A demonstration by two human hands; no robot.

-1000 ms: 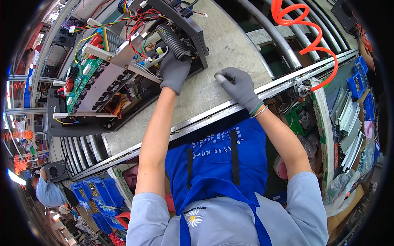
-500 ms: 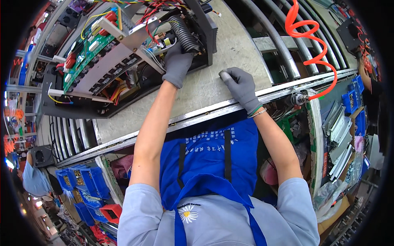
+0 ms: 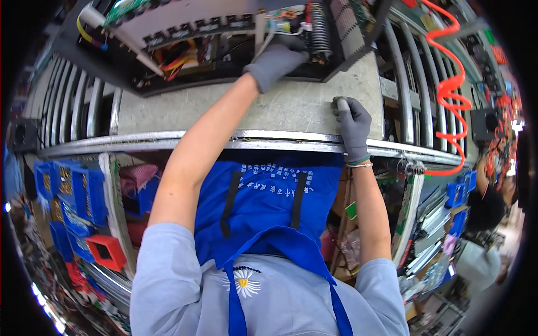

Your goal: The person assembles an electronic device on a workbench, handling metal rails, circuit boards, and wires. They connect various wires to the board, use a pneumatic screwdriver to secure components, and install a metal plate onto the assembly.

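My left hand (image 3: 278,64), in a grey glove, reaches into the near side of a black metal chassis (image 3: 185,84). Its fingertips are blurred and partly hidden by the parts inside, beside a thick grey coil (image 3: 319,33) and a white cable (image 3: 271,40). A metal panel (image 3: 193,23) carrying a row of black components and a green circuit board (image 3: 126,8) fill the chassis's left part. Just right of the chassis, over the worktop (image 3: 213,109), my gloved right hand (image 3: 355,124) is curled closed, thumb against the fingers. Whatever it may hold is hidden.
Metal rollers (image 3: 421,84) flank the worktop on both sides, and a metal rail (image 3: 269,140) runs along its front. An orange coiled air hose (image 3: 451,92) hangs at right. Blue bins (image 3: 87,193) and a red bin (image 3: 106,252) sit lower left.
The view has turned, so the chassis now appears squarer and higher. My left hand stays inside near the coil, slightly lower along it. My right hand remains curled over the worktop.
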